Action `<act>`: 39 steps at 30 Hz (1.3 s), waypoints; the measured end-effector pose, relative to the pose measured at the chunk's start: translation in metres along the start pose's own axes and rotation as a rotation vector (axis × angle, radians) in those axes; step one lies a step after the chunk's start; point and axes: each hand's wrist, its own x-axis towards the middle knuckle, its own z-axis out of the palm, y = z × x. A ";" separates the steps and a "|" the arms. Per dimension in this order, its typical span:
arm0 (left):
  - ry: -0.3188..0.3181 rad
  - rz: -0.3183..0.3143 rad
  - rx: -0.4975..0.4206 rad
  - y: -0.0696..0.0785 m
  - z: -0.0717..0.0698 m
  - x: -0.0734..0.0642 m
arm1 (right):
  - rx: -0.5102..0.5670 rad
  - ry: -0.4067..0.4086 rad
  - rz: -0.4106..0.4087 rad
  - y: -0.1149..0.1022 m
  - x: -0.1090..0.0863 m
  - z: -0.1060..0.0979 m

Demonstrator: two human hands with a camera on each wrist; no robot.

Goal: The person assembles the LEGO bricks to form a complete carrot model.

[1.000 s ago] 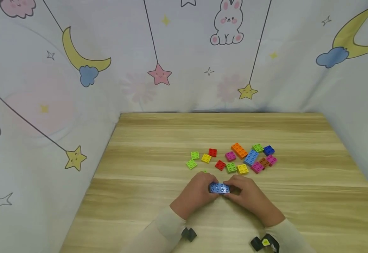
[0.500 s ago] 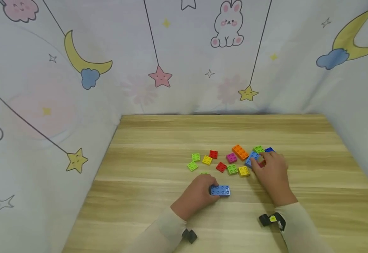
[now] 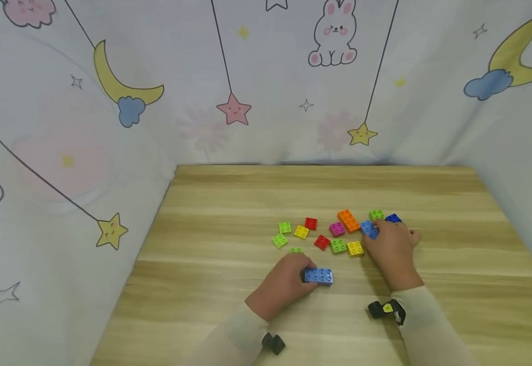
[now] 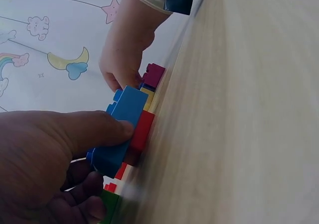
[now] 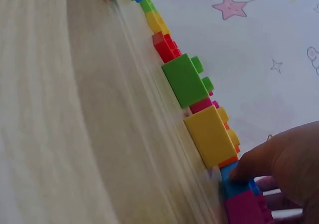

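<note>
My left hand (image 3: 284,279) grips a blue building brick (image 3: 319,276) by its left end, near the front of the table. In the left wrist view its thumb presses the side of this brick, and a red brick (image 4: 140,138) sits directly beneath. My right hand (image 3: 394,251) reaches into the brick group at the right. There, thumb and fingers pinch a second blue brick (image 3: 369,230); in the right wrist view the thumb (image 5: 246,168) lies on its near side, beside a magenta brick (image 5: 245,209). The hand hides several bricks from the head view.
Around the right hand lie an orange brick (image 3: 349,220), a yellow brick (image 3: 355,248), a green brick (image 3: 337,246) and a dark blue brick (image 3: 393,218). Several small red, yellow and green bricks spread leftward. A printed cloth (image 3: 266,76) hangs behind the wooden table (image 3: 202,295).
My right hand has left the blue brick held by the left hand, moved up and right, and closed on the second blue brick. The left hand has stayed in place.
</note>
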 end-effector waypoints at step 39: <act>0.040 0.061 -0.037 -0.006 0.000 0.004 | 0.330 -0.082 -0.866 -0.026 -0.065 0.011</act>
